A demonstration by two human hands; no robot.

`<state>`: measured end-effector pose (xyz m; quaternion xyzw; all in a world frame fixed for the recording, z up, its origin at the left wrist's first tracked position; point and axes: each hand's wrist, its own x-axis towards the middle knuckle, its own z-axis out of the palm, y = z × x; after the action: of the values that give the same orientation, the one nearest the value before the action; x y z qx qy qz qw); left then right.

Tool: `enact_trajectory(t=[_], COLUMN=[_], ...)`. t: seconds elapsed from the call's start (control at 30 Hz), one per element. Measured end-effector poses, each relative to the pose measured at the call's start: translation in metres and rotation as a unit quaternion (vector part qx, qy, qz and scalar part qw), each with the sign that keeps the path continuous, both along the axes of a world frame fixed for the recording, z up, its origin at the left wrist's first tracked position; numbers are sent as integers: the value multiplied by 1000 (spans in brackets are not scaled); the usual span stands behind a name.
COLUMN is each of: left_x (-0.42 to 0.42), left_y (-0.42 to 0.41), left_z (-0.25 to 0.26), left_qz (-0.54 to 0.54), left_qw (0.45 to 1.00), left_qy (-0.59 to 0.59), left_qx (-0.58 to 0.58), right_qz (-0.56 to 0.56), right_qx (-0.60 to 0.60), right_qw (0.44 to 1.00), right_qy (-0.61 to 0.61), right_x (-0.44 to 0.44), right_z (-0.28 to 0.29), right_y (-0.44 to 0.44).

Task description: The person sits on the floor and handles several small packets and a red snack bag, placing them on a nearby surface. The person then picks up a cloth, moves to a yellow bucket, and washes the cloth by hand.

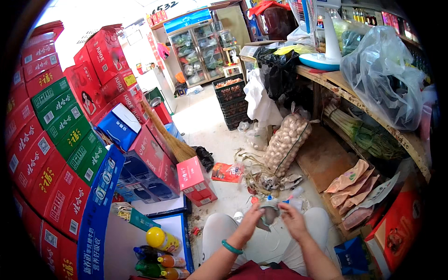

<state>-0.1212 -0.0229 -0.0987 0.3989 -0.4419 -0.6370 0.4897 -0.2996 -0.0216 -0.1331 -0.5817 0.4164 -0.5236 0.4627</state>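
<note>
My left hand [251, 217], with a green bangle [231, 246] on its wrist, grips one side of a small grey-green piece [269, 215], perhaps cloth. Its exact kind cannot be made out. The fingertips of my right hand [293, 219] pinch its other edge, above my lap. Just beyond the hands lie a small blue cap [269, 197] and a clear plastic bottle [298, 191]. Farther out, dried stalks [258, 171] and scraps are heaped on the floor. Against them leans a mesh sack of garlic [287, 143].
Stacked red drink cartons [31, 150] and green cartons [68, 119] rise on the left. Nearer stand a pink carton [196, 180], a straw broom [176, 145] and lying drink bottles [173, 260]. Right is a wooden shelf [367, 101]; black crates [231, 105] stand ahead.
</note>
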Motion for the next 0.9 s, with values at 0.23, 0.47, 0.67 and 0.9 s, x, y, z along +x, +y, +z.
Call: enact_trajectory(t=[0.23,0.47,0.67,0.9], left_x=[-18,-23,-27,-21], left_y=[14,16,31,31], left_z=[11,-23,13,-6], left_qz=[-103,20,98,84], left_qw=[950,991,968,979], left_qy=[237,129,-138,-137], left_qx=[174,0,-184,-129], right_qz=[77,34,-31,-39], right_qx=[13,24,70,102], right_qw=[995,992,977,975], right_qy=[-58,-118,-201,-195], right_x=[30,60,62,61], right_z=[44,45,11,10], right_y=[17,17,6,14])
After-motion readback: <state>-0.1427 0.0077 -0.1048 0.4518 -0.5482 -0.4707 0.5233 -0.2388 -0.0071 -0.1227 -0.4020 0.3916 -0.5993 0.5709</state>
